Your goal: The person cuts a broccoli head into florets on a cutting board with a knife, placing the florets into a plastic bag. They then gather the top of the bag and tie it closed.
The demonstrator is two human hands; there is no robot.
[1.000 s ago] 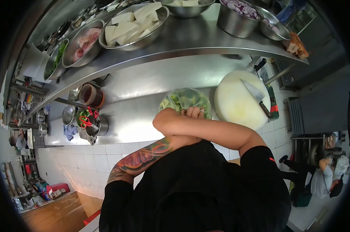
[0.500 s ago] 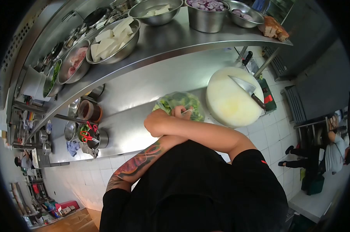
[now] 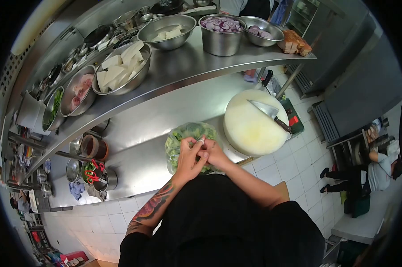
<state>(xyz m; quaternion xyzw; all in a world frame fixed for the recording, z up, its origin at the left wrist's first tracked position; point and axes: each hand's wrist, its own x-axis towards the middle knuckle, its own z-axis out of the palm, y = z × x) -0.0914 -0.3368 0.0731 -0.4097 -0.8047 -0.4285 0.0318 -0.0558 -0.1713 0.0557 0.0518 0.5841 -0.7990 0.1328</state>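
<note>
A clear plastic bag of green leaves (image 3: 183,133) sits on the steel counter (image 3: 138,147) right in front of me. Both hands meet at its near top. My left hand (image 3: 190,158), on the tattooed arm, pinches the gathered plastic with its fingers partly spread. Beside it and touching it, my right hand (image 3: 215,153) grips the same bunched plastic. The bag's near side is hidden behind my hands.
A round white cutting board (image 3: 250,129) with a cleaver (image 3: 265,109) lies right of the bag. The shelf (image 3: 187,66) above holds bowls of tofu (image 3: 121,66) and sliced onion (image 3: 221,26). A pot with red scissors (image 3: 94,175) stands left. Another person (image 3: 379,164) crouches at far right.
My forearms were crossed over the bag; now they are uncrossed and both hands sit side by side on the bag's top. The view has shifted, showing more of the shelf.
</note>
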